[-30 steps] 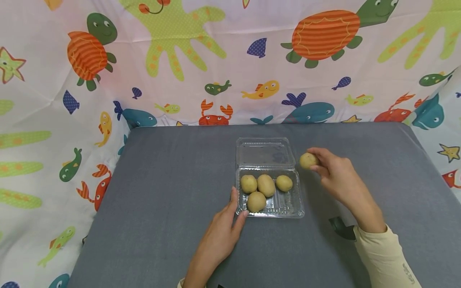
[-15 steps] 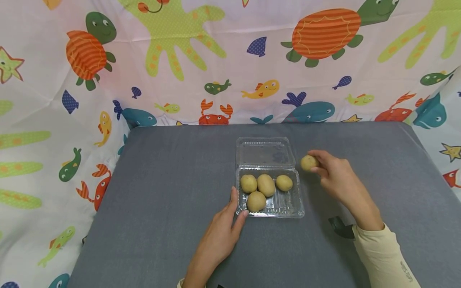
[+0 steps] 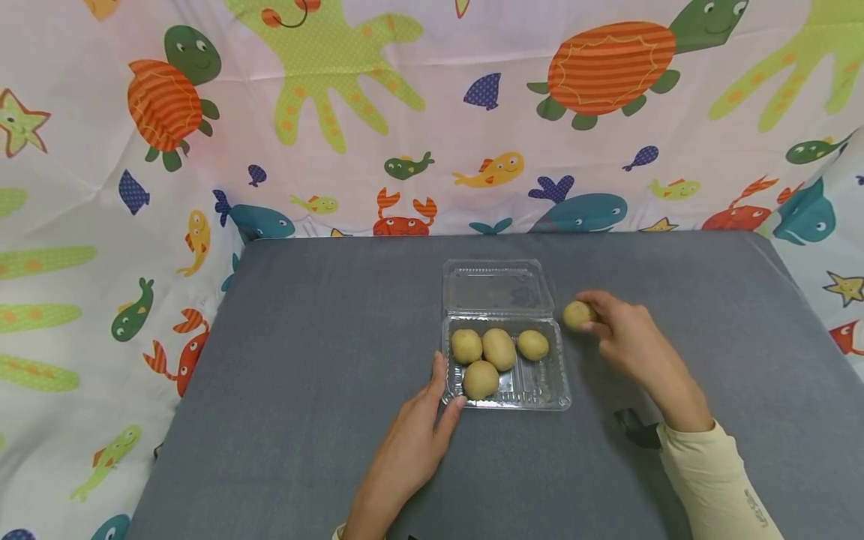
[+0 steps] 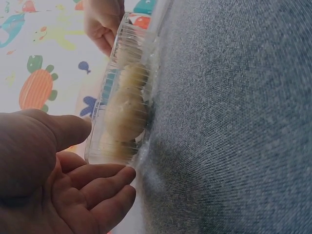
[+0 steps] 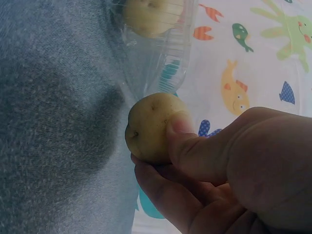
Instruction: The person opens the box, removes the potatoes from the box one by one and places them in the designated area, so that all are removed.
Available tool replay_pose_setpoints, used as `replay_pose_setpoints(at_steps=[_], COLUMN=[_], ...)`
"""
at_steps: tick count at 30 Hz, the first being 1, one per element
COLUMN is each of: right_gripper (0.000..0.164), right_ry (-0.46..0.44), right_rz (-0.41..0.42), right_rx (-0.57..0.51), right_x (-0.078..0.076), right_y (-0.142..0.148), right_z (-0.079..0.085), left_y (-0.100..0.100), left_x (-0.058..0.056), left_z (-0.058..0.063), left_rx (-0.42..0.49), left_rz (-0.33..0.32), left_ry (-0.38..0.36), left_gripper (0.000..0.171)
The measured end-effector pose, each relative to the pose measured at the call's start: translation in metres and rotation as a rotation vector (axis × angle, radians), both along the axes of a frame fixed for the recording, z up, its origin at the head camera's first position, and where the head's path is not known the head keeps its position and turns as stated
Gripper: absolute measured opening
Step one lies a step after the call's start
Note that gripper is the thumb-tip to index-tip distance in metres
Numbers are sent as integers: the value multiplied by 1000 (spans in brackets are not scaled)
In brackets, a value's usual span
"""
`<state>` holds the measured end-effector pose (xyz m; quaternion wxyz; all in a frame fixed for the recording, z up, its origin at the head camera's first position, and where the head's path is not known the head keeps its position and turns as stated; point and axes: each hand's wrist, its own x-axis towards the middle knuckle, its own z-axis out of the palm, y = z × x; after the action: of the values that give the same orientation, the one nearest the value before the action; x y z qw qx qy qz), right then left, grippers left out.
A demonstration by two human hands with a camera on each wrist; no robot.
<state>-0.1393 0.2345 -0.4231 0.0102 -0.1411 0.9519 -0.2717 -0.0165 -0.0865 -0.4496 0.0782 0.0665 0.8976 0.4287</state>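
A clear plastic clamshell container point(image 3: 533, 384) lies with its lid point(image 3: 496, 289) folded back on the grey cloth. Several small potatoes point(image 3: 499, 349) sit in its base; its front right part holds none. My left hand point(image 3: 413, 441) rests at the front left corner, index finger along the left side and thumb at the front rim. In the left wrist view its other fingers point(image 4: 105, 192) lie relaxed below the wall. To the right of the container, my right hand point(image 3: 631, 337) pinches another small potato point(image 5: 152, 129) between thumb and fingers, held over the cloth near the lid hinge.
Grey cloth point(image 3: 324, 360) covers the table. A white curtain point(image 3: 452, 112) printed with sea animals rises behind it and along both sides. A dark strap piece point(image 3: 637, 429) juts from the right wrist by the cream sleeve point(image 3: 715, 472).
My right hand has dipped slightly toward the cloth with the potato, which it keeps pinched. The left hand and the container have stayed in place.
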Motion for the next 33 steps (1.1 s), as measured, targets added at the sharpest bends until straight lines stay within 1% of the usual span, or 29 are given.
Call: replay_pose_setpoints(at_steps=[11,19,26,33], right_gripper=[41,41,41,41], right_ry=[-10,-55,-54,-72], right_rz=[1,-5,-2,0], right_rx=[1,3,13,16], right_x=[-2,-3,-4,-5], right_y=[2,3,2,1], right_z=[-7,-8,-9,-8], left_y=[0,0,0,0], left_x=[0,0,-1,0], left_z=[0,-1,-2,-1], left_rx=[-3,-11,2,-8], left_rz=[1,-4,-3,3], left_ry=[-2,8,-17,-16], left_gripper=[71,71,71,71])
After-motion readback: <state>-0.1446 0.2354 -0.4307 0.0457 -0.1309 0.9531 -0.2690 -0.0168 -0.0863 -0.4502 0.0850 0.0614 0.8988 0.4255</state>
